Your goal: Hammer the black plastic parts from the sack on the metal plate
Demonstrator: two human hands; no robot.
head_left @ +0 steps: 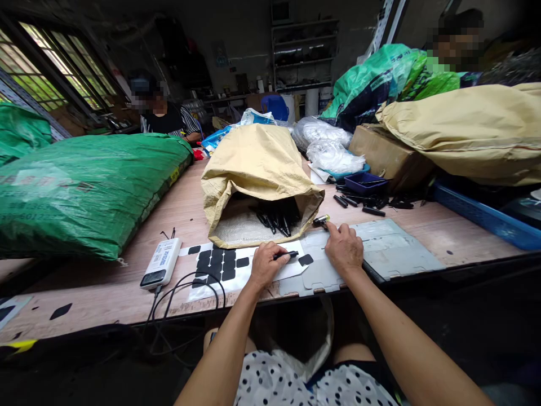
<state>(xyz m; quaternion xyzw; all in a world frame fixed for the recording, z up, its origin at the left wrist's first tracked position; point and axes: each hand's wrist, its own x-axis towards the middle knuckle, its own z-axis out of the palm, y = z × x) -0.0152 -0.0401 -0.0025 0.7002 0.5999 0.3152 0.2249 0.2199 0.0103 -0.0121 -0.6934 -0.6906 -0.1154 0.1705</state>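
Observation:
My left hand pinches a slim black pen-shaped piece just above a white sheet and the grey board. My right hand is closed around what looks like a small hammer; its head with a yellowish end shows past the fingers, and a dark handle comes out below the palm. A loose black rounded square lies between the hands. Left of my left hand, a white sheet of black square stickers lies on the table. Beyond my hands, a beige sack gapes open, with several black pen-shaped pieces inside.
The grey board lies under my right hand. A white power bank with black cables sits left. A full green sack takes the far left. Black pieces, a dark blue tray and a blue crate are right. Two people are beyond.

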